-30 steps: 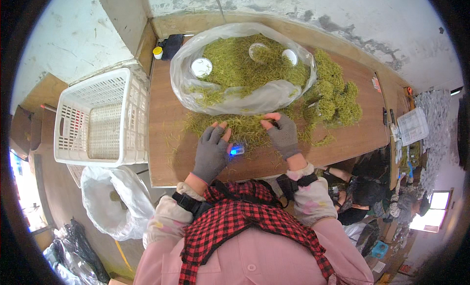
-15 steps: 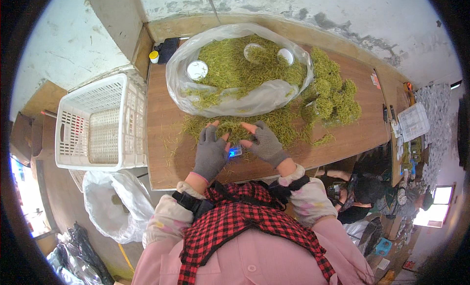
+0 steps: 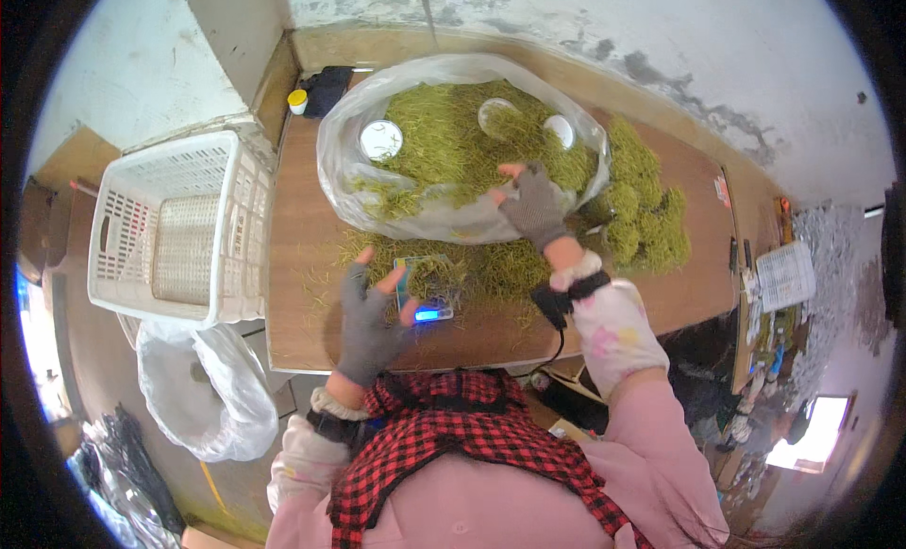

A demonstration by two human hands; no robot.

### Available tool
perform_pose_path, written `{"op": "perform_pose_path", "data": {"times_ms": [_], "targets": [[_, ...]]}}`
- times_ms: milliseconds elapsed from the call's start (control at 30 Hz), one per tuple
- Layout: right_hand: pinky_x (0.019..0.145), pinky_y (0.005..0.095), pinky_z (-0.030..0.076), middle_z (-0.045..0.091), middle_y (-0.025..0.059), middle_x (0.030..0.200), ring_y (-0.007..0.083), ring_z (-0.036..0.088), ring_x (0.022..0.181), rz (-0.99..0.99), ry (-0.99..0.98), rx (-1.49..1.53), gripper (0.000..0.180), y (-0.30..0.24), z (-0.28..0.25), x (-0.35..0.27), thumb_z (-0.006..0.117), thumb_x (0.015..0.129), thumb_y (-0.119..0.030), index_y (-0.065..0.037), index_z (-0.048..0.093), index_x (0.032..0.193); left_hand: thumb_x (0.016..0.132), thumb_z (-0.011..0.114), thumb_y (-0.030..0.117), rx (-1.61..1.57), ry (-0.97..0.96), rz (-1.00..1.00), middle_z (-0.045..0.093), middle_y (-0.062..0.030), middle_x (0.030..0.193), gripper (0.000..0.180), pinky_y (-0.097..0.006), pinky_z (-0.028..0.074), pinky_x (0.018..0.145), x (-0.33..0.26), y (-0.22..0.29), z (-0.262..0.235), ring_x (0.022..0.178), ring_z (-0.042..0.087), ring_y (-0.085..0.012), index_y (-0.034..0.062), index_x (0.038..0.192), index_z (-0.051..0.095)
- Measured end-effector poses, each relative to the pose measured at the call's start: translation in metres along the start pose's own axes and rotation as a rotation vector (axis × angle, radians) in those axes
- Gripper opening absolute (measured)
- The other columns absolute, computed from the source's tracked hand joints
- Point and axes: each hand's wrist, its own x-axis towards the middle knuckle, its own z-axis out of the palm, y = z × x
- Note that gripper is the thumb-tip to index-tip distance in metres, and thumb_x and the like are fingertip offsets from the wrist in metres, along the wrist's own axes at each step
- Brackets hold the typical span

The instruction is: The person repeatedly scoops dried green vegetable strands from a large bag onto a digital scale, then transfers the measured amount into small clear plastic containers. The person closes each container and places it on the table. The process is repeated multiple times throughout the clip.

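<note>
One grey-gloved right hand reaches over wispy green strands.

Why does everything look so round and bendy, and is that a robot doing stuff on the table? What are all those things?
No robot here! These are a person's own hands in grey gloves with uncovered fingertips. The camera sits on the person's head, looking down through a very wide lens, which bends straight edges.

On the brown table is a big clear plastic bag, opened wide, with thin green strands inside. Green clumps lie to its right. In front, a small device glows blue.

The left hand is spread beside the device, holding nothing. The right hand is over the bag; I see nothing in its fingers.
</note>
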Motion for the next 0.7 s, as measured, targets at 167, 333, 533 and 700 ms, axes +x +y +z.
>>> {"op": "perform_pose_path", "data": {"times_ms": [167,333,533,700], "targets": [[0.103,0.0504,0.047,0.050,0.0229,0.138,0.0419,0.055,0.122,0.006,0.069,-0.411,0.054,0.020,0.019,0.101,0.077,0.084,-0.039,-0.014,0.061,0.128,0.091,0.072,0.017,0.080,0.106,-0.246,0.045,-0.0226,0.144,0.041,-0.046,0.043,0.107,-0.034,-0.023,-0.037,0.126,0.051,-0.0375,0.0075,0.130,0.063],[0.094,0.0484,0.050,0.058,0.0162,0.118,0.0365,0.062,0.111,-0.046,0.070,-0.529,0.028,0.039,0.035,0.131,0.077,0.083,-0.034,-0.016,0.074,0.105,0.096,0.067,0.023,0.149,0.114,-0.415,0.049,-0.0193,0.140,0.039,-0.042,0.044,0.102,-0.078,-0.034,-0.069,0.122,0.053,-0.0333,0.0052,0.130,0.063],[0.078,0.0338,0.051,0.070,0.0067,0.089,0.0180,0.064,0.084,0.083,-0.038,0.233,0.029,0.023,-0.003,0.098,0.083,0.080,-0.028,-0.005,0.073,0.094,0.096,0.069,0.023,-0.015,0.137,-0.440,0.053,-0.0164,0.136,0.035,-0.035,0.048,0.092,-0.048,-0.035,-0.076,0.116,0.056,-0.0264,0.0043,0.125,0.066],[0.081,0.0268,0.049,0.069,-0.0020,0.090,0.0092,0.061,0.085,0.064,-0.218,0.623,0.016,-0.021,-0.033,0.046,0.078,0.087,-0.013,-0.004,0.072,0.098,0.092,0.076,0.030,-0.157,0.002,-0.181,0.054,-0.0163,0.134,0.058,-0.036,0.050,0.095,0.045,-0.020,-0.061,0.119,0.057,-0.0252,0.0026,0.138,0.055]]}}
